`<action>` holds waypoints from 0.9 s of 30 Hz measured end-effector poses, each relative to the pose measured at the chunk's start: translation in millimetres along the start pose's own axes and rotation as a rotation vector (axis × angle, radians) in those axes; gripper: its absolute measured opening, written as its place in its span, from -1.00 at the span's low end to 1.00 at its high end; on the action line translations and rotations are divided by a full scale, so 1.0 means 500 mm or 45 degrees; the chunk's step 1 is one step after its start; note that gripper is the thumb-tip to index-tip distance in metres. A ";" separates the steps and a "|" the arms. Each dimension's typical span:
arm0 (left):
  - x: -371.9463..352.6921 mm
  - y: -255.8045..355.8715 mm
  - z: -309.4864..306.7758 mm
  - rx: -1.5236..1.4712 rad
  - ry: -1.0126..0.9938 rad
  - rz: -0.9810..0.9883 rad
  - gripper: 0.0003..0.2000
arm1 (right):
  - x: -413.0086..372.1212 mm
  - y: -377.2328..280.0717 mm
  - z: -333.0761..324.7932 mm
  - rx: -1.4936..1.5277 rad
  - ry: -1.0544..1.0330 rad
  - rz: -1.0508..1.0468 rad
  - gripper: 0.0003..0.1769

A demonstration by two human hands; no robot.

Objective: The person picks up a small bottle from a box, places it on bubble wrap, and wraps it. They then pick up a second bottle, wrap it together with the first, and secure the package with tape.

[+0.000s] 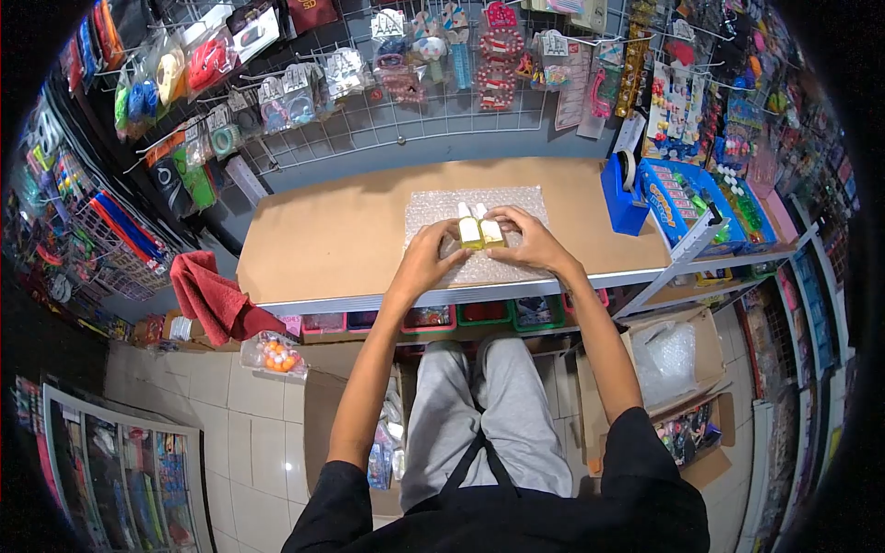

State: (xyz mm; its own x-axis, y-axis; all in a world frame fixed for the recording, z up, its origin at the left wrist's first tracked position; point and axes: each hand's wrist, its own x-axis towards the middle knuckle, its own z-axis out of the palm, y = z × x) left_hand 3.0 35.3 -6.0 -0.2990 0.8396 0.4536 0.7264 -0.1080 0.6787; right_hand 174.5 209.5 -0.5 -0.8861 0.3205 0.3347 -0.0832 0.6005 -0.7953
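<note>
Two small bottles with white caps and yellow liquid stand side by side: a left bottle (470,231) and a right bottle (491,232). They are over a sheet of bubble wrap (512,267) on the brown tabletop (323,235). My left hand (430,256) has its fingers and thumb against the left bottle. Around the right bottle's outer side curl the fingers and thumb of my right hand (527,241). The bottles are pressed close together between both hands.
A blue tape dispenser (627,194) stands at the table's right end, beside a blue display box (678,198). A red cloth (217,300) hangs at the left corner. Baskets sit under the front edge. Packaged goods hang on the wire grid behind.
</note>
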 end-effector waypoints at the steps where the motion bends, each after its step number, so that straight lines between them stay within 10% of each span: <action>1: 0.001 0.000 -0.002 0.021 -0.028 -0.049 -0.59 | -0.001 -0.002 0.001 -0.023 0.014 -0.001 -0.29; 21: -0.006 -0.001 -0.002 0.054 -0.031 -0.030 -0.52 | -0.004 -0.022 0.013 -0.272 0.117 -0.024 -0.31; 27: -0.009 0.002 -0.004 0.135 -0.009 0.029 -0.50 | -0.001 -0.029 0.004 -0.069 0.561 0.094 -0.40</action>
State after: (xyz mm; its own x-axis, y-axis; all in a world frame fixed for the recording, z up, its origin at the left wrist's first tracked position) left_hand 3.9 30.4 -6.4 -0.2778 0.8411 0.4641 0.7946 -0.0703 0.6030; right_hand 175.2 199.2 10.0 -0.6092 0.6384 0.4705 0.0077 0.5980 -0.8014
